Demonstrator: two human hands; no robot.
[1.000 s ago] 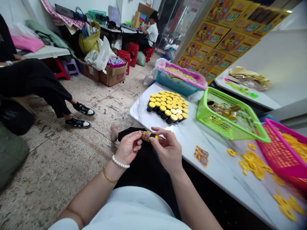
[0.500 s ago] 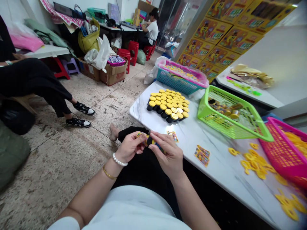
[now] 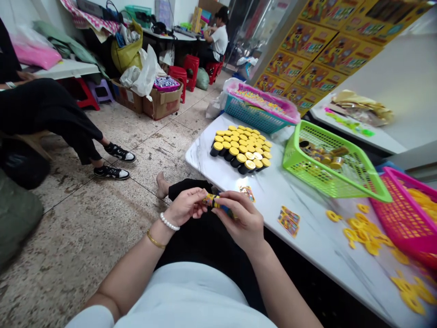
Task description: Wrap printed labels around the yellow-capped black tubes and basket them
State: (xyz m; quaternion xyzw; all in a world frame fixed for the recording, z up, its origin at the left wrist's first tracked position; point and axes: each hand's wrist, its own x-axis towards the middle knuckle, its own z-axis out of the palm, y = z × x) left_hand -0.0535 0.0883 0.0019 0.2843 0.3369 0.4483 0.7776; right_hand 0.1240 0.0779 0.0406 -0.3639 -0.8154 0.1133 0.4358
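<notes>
Above my lap I hold a small black bottle with a colourful, mostly yellow label [image 3: 212, 199] around it. My left hand [image 3: 186, 206] pinches the label end of it between thumb and fingers. Wrapped over the other end, my right hand [image 3: 243, 217] hides much of the bottle. Several similar black bottles with yellow lids [image 3: 241, 146] stand upright in a close group on the white table [image 3: 269, 191]. Near the table edge lie a few printed labels [image 3: 247, 193], with another small pile of labels [image 3: 288, 221] to the right.
A green basket [image 3: 336, 182] holds more labelled bottles. Behind the group stands a teal basket [image 3: 254, 114] of small coloured pieces. Yellow plastic rings [image 3: 367, 232] lie beside a pink basket [image 3: 399, 218]. A seated person's legs [image 3: 51, 114] are at left; another person [image 3: 218, 41] sits farther back.
The bottle has turned in my fingers: yellow label now covers much of the black band that showed between my hands. My right hand has shifted slightly, its fingers more bent.
</notes>
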